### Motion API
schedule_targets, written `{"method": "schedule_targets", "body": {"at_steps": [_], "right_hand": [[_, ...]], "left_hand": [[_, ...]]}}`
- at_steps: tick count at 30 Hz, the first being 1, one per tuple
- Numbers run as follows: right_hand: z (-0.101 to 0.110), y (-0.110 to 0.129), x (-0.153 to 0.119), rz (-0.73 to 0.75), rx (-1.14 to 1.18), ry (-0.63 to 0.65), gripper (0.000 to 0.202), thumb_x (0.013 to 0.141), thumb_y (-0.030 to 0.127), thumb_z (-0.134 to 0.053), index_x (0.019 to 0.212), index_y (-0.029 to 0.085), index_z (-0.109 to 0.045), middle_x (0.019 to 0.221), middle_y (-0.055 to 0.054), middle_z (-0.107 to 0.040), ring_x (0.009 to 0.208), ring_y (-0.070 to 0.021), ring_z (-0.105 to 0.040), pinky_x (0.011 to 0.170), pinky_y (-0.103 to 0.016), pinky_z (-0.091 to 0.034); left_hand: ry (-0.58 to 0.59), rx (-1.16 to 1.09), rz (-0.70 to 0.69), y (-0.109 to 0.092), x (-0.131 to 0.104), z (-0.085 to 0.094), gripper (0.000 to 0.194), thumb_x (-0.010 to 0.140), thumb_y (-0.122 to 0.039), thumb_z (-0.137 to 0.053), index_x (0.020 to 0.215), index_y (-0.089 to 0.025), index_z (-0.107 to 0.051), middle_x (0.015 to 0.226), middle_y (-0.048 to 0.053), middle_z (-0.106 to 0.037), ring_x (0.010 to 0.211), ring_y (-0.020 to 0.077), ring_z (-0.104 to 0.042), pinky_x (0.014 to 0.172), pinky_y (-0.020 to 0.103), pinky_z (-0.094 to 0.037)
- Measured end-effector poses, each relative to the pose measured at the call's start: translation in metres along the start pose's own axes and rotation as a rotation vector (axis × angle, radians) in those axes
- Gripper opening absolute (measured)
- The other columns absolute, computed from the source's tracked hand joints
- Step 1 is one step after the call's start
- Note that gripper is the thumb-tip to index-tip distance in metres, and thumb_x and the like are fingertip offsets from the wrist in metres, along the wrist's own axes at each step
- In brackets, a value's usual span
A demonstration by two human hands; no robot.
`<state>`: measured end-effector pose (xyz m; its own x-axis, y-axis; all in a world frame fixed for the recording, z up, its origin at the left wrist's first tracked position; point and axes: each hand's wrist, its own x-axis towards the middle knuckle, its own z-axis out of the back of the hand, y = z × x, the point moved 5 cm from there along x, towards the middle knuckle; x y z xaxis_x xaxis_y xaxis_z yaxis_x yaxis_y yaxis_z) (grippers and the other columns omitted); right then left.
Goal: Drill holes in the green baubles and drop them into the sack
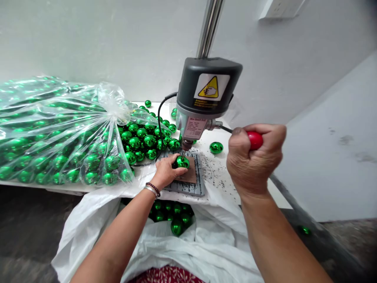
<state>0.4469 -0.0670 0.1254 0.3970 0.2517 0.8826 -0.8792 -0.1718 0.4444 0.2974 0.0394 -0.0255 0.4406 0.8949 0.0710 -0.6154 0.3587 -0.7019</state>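
Observation:
My left hand (pixel 168 171) grips a shiny green ball (pixel 183 162) between thumb and fingers, on a brown board (pixel 191 173) that lies on the grey base plate (pixel 199 188) of a bench drill. Above it stands the dark grey drill press (pixel 210 88), its bit (pixel 184 152) reaching down to the top of the ball; whether it has pierced the ball I cannot tell. My right hand (pixel 253 159) is closed around the red-knobbed feed lever (pixel 255 140) at the drill's right side.
A clear plastic bag (pixel 59 133) of green balls fills the table's left. Loose balls (pixel 141 141) pile beside it; one ball (pixel 216 147) sits right of the drill. Dark shavings (pixel 216 173) litter the white table (pixel 279 192). Below the front edge, a white sack (pixel 218 232) holds more balls.

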Motion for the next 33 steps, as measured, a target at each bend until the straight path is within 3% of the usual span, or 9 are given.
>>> {"method": "schedule_targets", "body": {"at_steps": [22, 27, 29, 33], "right_hand": [[0.0, -0.01, -0.04, 0.014, 0.045, -0.08, 0.015, 0.083, 0.032, -0.055, 0.081, 0.019, -0.049, 0.07, 0.001, -0.055, 0.06, -0.008, -0.051, 0.057, -0.023, -0.041], [-0.004, -0.001, 0.012, -0.057, 0.06, -0.055, 0.022, 0.081, 0.039, -0.054, 0.08, 0.018, -0.05, 0.066, 0.002, -0.052, 0.055, -0.0061, -0.044, 0.051, -0.021, -0.034], [-0.012, 0.002, 0.038, -0.13, 0.042, 0.058, 0.02, 0.081, 0.037, -0.054, 0.08, 0.017, -0.051, 0.064, 0.004, -0.049, 0.054, -0.005, -0.039, 0.051, -0.021, -0.031], [-0.017, 0.004, 0.062, -0.221, -0.015, 0.103, 0.013, 0.079, 0.025, -0.058, 0.077, 0.015, -0.05, 0.062, 0.006, -0.046, 0.057, -0.0046, -0.038, 0.059, -0.022, -0.033]], "left_hand": [[-0.007, -0.007, -0.008, 0.004, 0.0, -0.001, 0.053, 0.074, -0.044, -0.073, 0.124, -0.026, -0.066, 0.106, 0.006, -0.074, 0.1, 0.0268, -0.064, 0.093, 0.04, -0.045], [-0.035, -0.111, -0.014, 0.0, 0.001, -0.002, 0.048, 0.072, -0.037, -0.074, 0.116, -0.021, -0.067, 0.1, 0.004, -0.074, 0.094, 0.0228, -0.065, 0.087, 0.033, -0.048], [-0.052, -0.192, -0.031, -0.002, -0.003, 0.001, 0.043, 0.071, -0.032, -0.073, 0.112, -0.02, -0.067, 0.099, 0.003, -0.073, 0.091, 0.0205, -0.065, 0.083, 0.03, -0.049], [-0.037, -0.256, -0.081, -0.003, -0.026, 0.018, 0.043, 0.071, -0.027, -0.073, 0.113, -0.02, -0.066, 0.106, 0.004, -0.072, 0.097, 0.0207, -0.065, 0.088, 0.031, -0.049]]}}
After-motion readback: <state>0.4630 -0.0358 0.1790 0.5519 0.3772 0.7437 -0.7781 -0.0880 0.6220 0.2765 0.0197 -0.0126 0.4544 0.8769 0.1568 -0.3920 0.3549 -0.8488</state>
